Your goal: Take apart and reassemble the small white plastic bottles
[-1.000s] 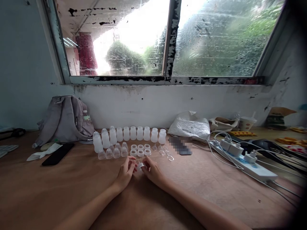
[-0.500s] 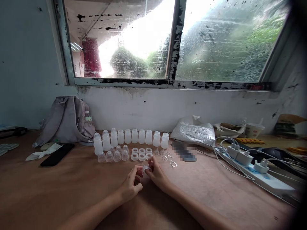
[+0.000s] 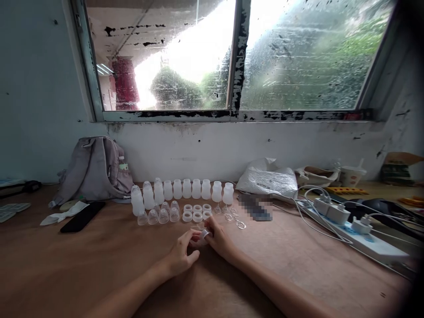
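My right hand point(image 3: 217, 238) is closed around a white bottle collar ring point(image 3: 205, 234), holding it just above the table. My left hand point(image 3: 183, 254) is at the ring's left side, thumb held apart and fingers curved, the fingertips at or against it. Whether a teat sits in the ring, I cannot make out. Beyond the hands lie several white collar rings point(image 3: 197, 217) in two rows. Left of these stand clear domed caps point(image 3: 163, 216). Behind is a row of frosted baby bottles point(image 3: 187, 189), the leftmost ones topped with caps. Several thin clear rings point(image 3: 241, 225) lie to the right.
A black phone point(image 3: 82, 217) and a white tissue point(image 3: 64, 213) lie at left, before a grey backpack point(image 3: 96, 170). To the right are a silver bag point(image 3: 268, 179), a partly blurred dark object point(image 3: 256, 207) and a white power strip point(image 3: 371, 243) with cables.
My left hand has drawn back slightly and its thumb has come away from the fingers. The right hand keeps the collar ring, now turned differently. The view has shifted a little.
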Action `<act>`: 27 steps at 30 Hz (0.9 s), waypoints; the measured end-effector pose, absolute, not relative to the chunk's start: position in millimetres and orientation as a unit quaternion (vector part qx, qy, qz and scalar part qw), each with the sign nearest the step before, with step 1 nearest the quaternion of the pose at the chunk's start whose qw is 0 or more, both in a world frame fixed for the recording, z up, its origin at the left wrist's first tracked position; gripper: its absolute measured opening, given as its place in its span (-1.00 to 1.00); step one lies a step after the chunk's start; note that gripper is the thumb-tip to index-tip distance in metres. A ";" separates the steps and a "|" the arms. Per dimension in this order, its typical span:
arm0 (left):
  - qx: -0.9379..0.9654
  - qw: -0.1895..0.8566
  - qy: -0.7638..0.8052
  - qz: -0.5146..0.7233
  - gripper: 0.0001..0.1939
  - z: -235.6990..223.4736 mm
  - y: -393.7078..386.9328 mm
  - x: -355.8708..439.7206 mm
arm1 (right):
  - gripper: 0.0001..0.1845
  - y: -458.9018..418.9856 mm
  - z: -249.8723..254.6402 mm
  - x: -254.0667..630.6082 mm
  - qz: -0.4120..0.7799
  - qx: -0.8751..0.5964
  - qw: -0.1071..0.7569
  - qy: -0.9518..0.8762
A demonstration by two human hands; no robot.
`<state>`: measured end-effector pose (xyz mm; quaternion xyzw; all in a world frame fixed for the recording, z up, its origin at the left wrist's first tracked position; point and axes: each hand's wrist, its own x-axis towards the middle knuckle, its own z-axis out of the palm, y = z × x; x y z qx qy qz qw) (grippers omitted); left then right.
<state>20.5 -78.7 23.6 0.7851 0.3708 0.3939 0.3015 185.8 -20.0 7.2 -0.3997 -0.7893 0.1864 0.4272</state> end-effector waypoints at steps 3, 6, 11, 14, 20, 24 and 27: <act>0.800 0.254 0.382 0.386 -0.65 22.9 -77.6 19.2 | -0.77 -20.2 8.4 185.6 0.169 -0.383 0.435 -0.797; 0.803 0.218 0.393 0.391 -0.71 19.6 -75.1 18.4 | -0.77 -21.4 9.7 185.1 0.159 -0.384 0.434 -0.799; 0.802 0.156 0.411 0.405 -0.75 17.7 -68.8 11.7 | -0.76 -23.5 7.9 185.2 0.137 -0.385 0.430 -0.805; 0.813 0.120 0.414 0.391 -0.76 19.7 -67.1 7.7 | -0.72 -25.8 5.8 185.1 0.099 -0.398 0.433 -0.803; 0.839 0.057 0.414 0.349 -0.77 22.3 -72.3 10.0 | -0.76 -29.4 4.4 184.3 0.066 -0.400 0.399 -0.822; 0.838 -0.022 0.436 0.327 -0.77 27.1 -67.2 4.4 | -0.77 -30.7 6.4 185.8 0.055 -0.408 0.383 -0.827; 0.807 -0.086 0.493 0.314 -0.76 40.5 -45.9 -9.5 | -0.75 -33.2 7.2 187.7 0.043 -0.413 0.361 -0.835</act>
